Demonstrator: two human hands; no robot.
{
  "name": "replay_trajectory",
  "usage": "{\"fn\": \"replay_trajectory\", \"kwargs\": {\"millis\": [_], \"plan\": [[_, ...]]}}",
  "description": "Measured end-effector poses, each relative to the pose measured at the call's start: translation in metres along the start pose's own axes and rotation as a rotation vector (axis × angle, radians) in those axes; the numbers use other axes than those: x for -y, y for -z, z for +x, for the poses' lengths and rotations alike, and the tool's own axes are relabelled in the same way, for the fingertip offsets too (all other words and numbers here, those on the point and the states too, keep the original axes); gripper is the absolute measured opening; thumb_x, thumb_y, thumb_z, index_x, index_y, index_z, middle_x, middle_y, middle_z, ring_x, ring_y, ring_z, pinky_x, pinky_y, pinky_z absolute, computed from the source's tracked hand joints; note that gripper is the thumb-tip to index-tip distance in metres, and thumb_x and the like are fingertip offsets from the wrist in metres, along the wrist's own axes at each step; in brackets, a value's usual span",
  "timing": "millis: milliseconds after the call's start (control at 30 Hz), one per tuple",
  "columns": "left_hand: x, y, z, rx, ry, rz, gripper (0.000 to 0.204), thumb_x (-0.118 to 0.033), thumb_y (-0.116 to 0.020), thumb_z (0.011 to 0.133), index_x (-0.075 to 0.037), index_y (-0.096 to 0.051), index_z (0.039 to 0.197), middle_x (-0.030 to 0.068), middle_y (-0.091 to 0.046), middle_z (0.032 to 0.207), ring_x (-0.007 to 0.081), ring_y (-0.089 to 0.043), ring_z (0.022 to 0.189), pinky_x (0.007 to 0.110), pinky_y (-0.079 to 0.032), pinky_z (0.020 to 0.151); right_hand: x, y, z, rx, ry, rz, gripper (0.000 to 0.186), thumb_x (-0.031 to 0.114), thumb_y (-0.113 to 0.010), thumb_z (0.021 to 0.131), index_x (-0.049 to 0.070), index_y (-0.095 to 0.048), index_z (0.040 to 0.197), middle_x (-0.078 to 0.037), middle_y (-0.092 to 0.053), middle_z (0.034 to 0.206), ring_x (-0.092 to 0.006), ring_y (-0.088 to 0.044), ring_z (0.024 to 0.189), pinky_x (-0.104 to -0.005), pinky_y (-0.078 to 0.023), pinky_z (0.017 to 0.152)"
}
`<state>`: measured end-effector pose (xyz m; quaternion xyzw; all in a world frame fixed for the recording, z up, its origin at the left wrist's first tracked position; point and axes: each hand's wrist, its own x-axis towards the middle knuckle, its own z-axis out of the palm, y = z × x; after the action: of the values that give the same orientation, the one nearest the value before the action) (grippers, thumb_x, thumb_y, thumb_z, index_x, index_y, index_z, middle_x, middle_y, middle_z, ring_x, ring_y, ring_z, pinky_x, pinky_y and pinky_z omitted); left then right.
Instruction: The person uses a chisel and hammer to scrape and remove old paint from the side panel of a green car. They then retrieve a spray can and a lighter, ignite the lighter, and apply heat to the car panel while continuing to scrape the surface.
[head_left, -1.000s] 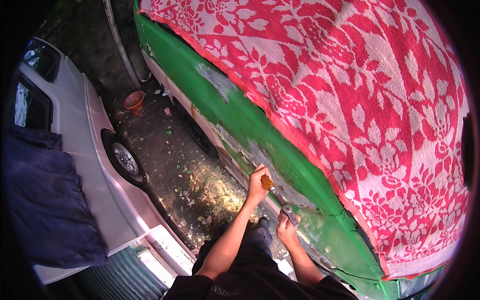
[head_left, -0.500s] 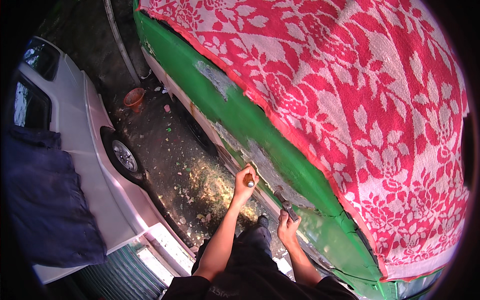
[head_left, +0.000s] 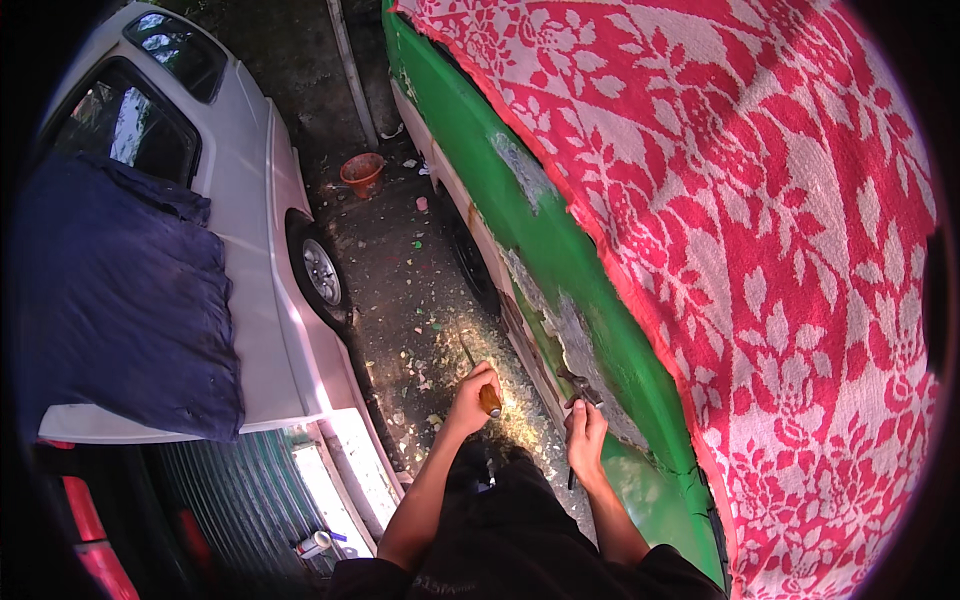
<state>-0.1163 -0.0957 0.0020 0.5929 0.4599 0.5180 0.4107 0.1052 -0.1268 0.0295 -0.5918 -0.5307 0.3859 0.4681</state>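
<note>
My left hand [head_left: 470, 398] is closed round the amber handle [head_left: 490, 400] of a screwdriver-like tool, its thin metal shaft pointing forward over the ground, away from the bodywork. My right hand [head_left: 586, 435] grips a metal hammer [head_left: 582, 390], head up, beside the lower side of a green vehicle [head_left: 640, 360]. There the paint is broken into rough grey patches [head_left: 532, 170], with rust along the pale lower strip. Whether the hammer touches the panel I cannot tell.
A red-and-white floral blanket [head_left: 750, 200] covers the vehicle's top. At left stands a white pickup [head_left: 250, 280] with a dark blue cloth [head_left: 130, 300] and a spray can [head_left: 313, 543] in its bed. An orange pot [head_left: 362, 176] and a pole [head_left: 350, 70] stand on the debris-strewn ground [head_left: 390, 320].
My left hand with the tool has moved left, away from the panel, its shaft now pointing forward. The right hand and hammer have risen slightly. The whole view has swung, shifting the vehicles rightward.
</note>
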Motion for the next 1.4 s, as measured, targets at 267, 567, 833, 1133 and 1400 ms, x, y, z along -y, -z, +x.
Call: {"fn": "replay_trajectory", "kwargs": {"millis": [267,567,833,1133,1400], "plan": [[-0.038,0.016,-0.060,-0.493,0.119,0.180,0.020,0.006,-0.065,0.086,-0.004,-0.047,0.088,0.0056,-0.055,0.085,0.0144,-0.055,0.075,0.026,-0.044,0.069,0.020,-0.009,0.027,0.329,0.082,0.028,0.032,0.027,-0.049,0.106,0.001,-0.063,0.094,0.006,-0.044,0.059,-0.0037,-0.037,0.050,-0.0253,-0.027,0.046],[-0.043,0.033,-0.105,-0.802,0.291,0.061,0.014,-0.009,-0.066,0.096,-0.005,-0.053,0.092,-0.0038,-0.051,0.075,0.0044,-0.046,0.071,0.022,-0.038,0.064,0.029,-0.049,0.043,0.502,0.083,0.138,0.032,0.027,-0.051,0.105,0.001,-0.065,0.094,0.002,-0.047,0.060,-0.0051,-0.041,0.054,-0.0258,-0.031,0.050],[-0.042,0.074,-0.142,-0.875,0.268,-0.026,0.014,-0.012,-0.065,0.097,-0.004,-0.054,0.093,-0.0030,-0.053,0.078,0.0047,-0.048,0.074,0.022,-0.039,0.066,0.057,-0.119,0.039,0.696,0.176,0.072,0.027,0.023,-0.049,0.105,0.001,-0.063,0.099,0.002,-0.047,0.060,-0.0059,-0.041,0.053,-0.0263,-0.031,0.048],[-0.062,0.126,-0.201,-1.046,0.248,0.053,0.005,-0.008,-0.057,0.099,-0.004,-0.054,0.102,0.0031,-0.062,0.089,0.0095,-0.056,0.082,0.024,-0.044,0.074,0.087,-0.212,-0.008,1.025,0.050,0.246,0.020,0.019,-0.047,0.105,0.003,-0.058,0.109,0.004,-0.042,0.060,-0.0041,-0.035,0.049,-0.0233,-0.027,0.046],[-0.087,0.135,-0.248,-1.256,0.478,0.205,0.012,-0.017,-0.060,0.098,-0.006,-0.056,0.101,0.0043,-0.062,0.084,0.0120,-0.056,0.074,0.029,-0.045,0.070,0.089,-0.260,-0.042,1.389,0.021,0.093,0.021,0.017,-0.045,0.103,0.002,-0.060,0.108,0.001,-0.046,0.065,-0.0071,-0.043,0.059,-0.0265,-0.035,0.053]]}}
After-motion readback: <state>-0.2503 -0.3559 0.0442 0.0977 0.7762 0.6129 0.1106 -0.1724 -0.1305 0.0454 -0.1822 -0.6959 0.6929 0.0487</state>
